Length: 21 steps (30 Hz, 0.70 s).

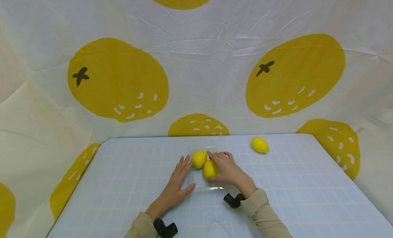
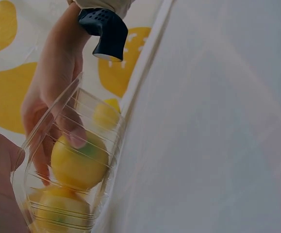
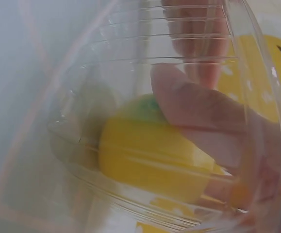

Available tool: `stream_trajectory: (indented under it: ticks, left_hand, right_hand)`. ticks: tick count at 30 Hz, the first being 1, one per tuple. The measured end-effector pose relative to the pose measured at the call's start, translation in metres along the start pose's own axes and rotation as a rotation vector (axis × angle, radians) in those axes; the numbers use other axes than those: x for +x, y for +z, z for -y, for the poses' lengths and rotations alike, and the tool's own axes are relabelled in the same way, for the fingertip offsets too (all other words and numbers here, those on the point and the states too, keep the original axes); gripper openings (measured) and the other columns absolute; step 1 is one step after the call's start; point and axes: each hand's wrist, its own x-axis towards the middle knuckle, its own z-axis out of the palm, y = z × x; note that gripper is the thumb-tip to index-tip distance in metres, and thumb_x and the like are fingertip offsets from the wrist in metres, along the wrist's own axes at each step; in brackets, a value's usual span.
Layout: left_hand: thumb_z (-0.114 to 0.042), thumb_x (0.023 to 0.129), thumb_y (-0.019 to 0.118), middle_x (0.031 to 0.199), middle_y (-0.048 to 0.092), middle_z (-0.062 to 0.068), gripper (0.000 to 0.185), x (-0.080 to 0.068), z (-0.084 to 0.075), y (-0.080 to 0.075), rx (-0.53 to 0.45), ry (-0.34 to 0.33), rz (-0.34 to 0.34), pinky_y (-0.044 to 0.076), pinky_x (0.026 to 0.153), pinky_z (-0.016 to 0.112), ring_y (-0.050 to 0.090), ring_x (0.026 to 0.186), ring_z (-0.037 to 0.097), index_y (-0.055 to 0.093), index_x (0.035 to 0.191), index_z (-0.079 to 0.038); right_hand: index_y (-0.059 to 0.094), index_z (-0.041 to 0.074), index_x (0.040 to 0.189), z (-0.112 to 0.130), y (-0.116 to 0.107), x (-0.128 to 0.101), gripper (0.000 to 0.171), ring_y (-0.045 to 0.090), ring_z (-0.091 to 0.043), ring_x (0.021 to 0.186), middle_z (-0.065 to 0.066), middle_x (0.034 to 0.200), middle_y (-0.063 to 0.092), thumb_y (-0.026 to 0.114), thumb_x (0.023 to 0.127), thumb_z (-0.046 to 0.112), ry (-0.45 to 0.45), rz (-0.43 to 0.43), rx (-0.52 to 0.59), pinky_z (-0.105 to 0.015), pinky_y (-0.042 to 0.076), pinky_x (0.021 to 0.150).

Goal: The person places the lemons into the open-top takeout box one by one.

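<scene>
A clear plastic container (image 1: 199,183) lies on the table with two lemons in it. My right hand (image 1: 228,169) reaches inside and grips the nearer lemon (image 1: 210,169), thumb on one side and fingers round the other. The right wrist view shows that thumb (image 3: 193,107) against the lemon's greenish end through the ribbed wall. The other lemon (image 1: 199,158) sits just beyond, close against the first. Along the container's left side rests my left hand (image 1: 176,185), its fingers extended and thumb apart. Through the clear wall both lemons show in the left wrist view.
A third lemon (image 1: 259,145) lies on the table toward the back right. The table is covered by a pale checked cloth (image 1: 138,173). Behind it and at the sides hangs a white curtain (image 1: 208,77) printed with large yellow fruit. Each wrist wears a black camera mount (image 1: 165,228).
</scene>
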Motion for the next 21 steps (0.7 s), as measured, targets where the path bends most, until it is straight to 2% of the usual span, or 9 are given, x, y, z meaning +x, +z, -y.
stream_trajectory:
  ticks: [6,10,13,15,17,21]
  left_hand:
    - [-0.028,0.093,0.065,0.164,0.020,0.013,0.072,0.000,-0.002,-0.001,-0.013,0.001,-0.007,0.008,0.120,0.055,0.007,0.151,0.034,0.034,0.154,-0.008]
    - [-0.029,0.093,0.065,0.164,0.020,0.012,0.071,-0.001,-0.003,-0.001,-0.004,-0.012,-0.003,0.010,0.119,0.057,0.006,0.152,0.033,0.034,0.154,-0.009]
    - [-0.029,0.093,0.065,0.165,0.018,0.010,0.072,-0.001,-0.002,-0.001,0.007,-0.027,0.007,0.005,0.122,0.048,0.005,0.152,0.032,0.033,0.155,-0.010]
    - [-0.028,0.093,0.065,0.165,0.017,0.009,0.072,-0.001,-0.001,0.000,0.006,-0.025,0.005,0.002,0.122,0.042,0.005,0.152,0.032,0.032,0.155,-0.010]
    - [-0.028,0.093,0.065,0.165,0.017,0.008,0.073,-0.001,-0.001,0.000,0.006,-0.021,0.005,0.000,0.122,0.037,0.005,0.152,0.032,0.032,0.155,-0.010]
    - [-0.027,0.092,0.066,0.165,0.018,0.010,0.072,-0.001,-0.001,0.000,0.007,-0.007,-0.004,0.002,0.122,0.040,0.007,0.152,0.033,0.034,0.154,-0.008]
  right_hand:
    - [0.045,0.002,0.146,-0.001,-0.003,-0.001,0.096,0.053,-0.031,0.121,-0.011,0.131,0.062,0.089,0.070,0.039,-0.007,0.005,0.020,-0.059,0.026,0.110]
    - [0.046,0.003,0.146,-0.004,-0.009,-0.002,0.091,0.052,-0.032,0.123,-0.011,0.135,0.060,0.089,0.072,0.036,-0.037,-0.013,0.086,-0.060,0.026,0.109]
    - [0.048,0.006,0.146,-0.011,-0.015,-0.004,0.085,0.049,-0.032,0.127,-0.011,0.140,0.056,0.087,0.075,0.035,-0.055,-0.045,0.169,-0.059,0.024,0.111]
    - [0.050,0.008,0.144,-0.019,-0.019,-0.005,0.079,0.047,-0.032,0.130,-0.009,0.141,0.055,0.085,0.078,0.033,-0.075,-0.095,0.229,-0.058,0.022,0.111]
    - [0.055,0.009,0.140,-0.028,-0.023,-0.005,0.071,0.047,-0.032,0.129,-0.009,0.139,0.057,0.084,0.079,0.030,-0.114,-0.184,0.269,-0.057,0.025,0.110]
    - [0.064,0.008,0.129,-0.051,-0.028,-0.008,0.055,0.051,-0.029,0.124,-0.008,0.133,0.061,0.085,0.078,0.018,-0.178,-0.407,0.312,-0.053,0.036,0.106]
